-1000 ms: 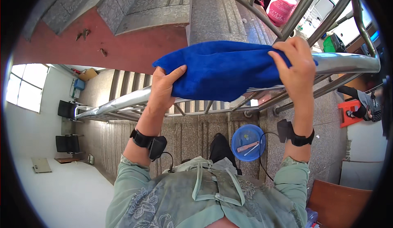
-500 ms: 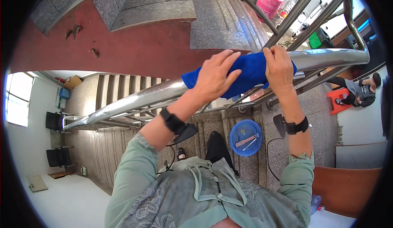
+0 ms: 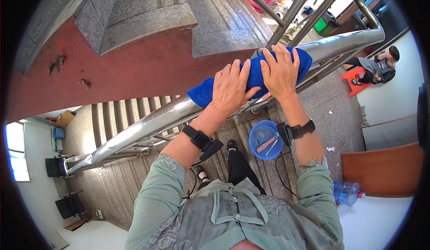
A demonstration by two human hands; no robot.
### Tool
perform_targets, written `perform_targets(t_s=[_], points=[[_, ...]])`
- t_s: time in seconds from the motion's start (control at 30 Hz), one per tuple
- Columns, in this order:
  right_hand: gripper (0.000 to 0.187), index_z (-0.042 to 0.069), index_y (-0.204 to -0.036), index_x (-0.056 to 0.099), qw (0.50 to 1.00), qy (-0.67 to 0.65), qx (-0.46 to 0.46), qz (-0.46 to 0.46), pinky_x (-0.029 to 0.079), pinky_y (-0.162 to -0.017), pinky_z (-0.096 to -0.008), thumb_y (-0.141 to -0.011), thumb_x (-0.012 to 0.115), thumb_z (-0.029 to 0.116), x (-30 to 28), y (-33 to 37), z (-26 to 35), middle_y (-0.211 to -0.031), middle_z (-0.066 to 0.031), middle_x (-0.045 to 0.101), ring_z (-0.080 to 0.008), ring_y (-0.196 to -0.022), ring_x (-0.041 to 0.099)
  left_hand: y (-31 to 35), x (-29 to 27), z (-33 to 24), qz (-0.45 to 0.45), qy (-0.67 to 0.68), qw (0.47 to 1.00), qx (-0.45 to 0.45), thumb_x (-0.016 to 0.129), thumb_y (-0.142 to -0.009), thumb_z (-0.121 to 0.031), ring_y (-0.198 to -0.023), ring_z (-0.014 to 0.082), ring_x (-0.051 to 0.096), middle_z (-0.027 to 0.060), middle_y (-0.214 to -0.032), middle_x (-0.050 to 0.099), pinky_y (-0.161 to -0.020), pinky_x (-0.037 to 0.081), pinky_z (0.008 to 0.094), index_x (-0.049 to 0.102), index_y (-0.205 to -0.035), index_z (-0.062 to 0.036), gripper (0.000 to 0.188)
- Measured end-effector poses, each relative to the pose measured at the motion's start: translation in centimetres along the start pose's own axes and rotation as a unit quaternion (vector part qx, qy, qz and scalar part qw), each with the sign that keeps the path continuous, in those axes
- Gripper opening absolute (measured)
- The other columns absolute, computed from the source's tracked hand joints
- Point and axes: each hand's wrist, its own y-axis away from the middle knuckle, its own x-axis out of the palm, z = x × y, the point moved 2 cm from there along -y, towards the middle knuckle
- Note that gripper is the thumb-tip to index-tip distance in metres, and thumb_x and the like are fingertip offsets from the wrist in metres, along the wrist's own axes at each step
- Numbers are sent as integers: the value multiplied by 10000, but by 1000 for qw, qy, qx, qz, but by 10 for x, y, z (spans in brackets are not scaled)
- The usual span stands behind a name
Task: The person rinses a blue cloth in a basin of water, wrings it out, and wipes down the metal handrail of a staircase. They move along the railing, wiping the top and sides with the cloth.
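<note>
Blue cloth lay draped over the steel handrail — soft, light, likely to bunch; your left hand and right hand pressed it flat, fingers spread.

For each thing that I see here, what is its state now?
Blue cloth: wrapped over the handrail, pressed under both hands.
Left hand: flat on the cloth, fingers spread.
Right hand: flat on the cloth, fingers spread.
Metal handrail: shiny, partly covered.
Blue bucket: upright on the stairs, open.
Water jug: lying on the floor.
</note>
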Motion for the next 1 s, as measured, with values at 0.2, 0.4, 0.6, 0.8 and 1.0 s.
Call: perform_targets(t_s=[0.2,0.4,0.6,0.8,1.0], points=[[279,112,-1077,691,998,-67,-8,-14,308,-1056,-467,-883,568,271,8,4,35,-1089,-63,643,-235,-1119,573,33,-17,27,22,-23,999,-11,759,-724,-501,-1149,319,547,130,-1305,526,-928,432,413,482,-1373,-58,833],[349,66,-1088,649,989,-141,-43,-25,340,-1033,-474,-854,603,321,23,15,104,-1069,-103,621,-267,-1107,562,87,-45,67,28,-53,998,-26,697,-817,-476,-1207,328,538,165,-1326,544,-987,415,434,484,-1366,-28,740],[457,15,-1109,631,982,-168,-86,-7,359,-1026,-483,-862,586,398,42,28,185,-1076,-162,627,-304,-1098,560,154,-71,119,56,-59,993,-91,411,-994,-390,-1251,337,509,149,-1374,530,-1003,385,443,511,-1369,-56,512],[513,-19,-1134,626,972,-195,-118,47,350,-1050,-493,-866,583,416,55,36,211,-1092,-197,626,-340,-1106,554,188,-69,124,4,-189,970,-152,320,-1027,-389,-1245,341,470,143,-1349,512,-1053,309,461,573,-1336,-98,495],[577,-41,-1179,619,962,-216,-169,6,341,-1067,-498,-878,575,449,50,36,159,-1151,-210,620,-354,-1135,551,147,-36,80,-41,-162,969,-183,302,-1037,-364,-1257,327,481,141,-1351,549,-1067,288,442,520,-1360,-27,515]])
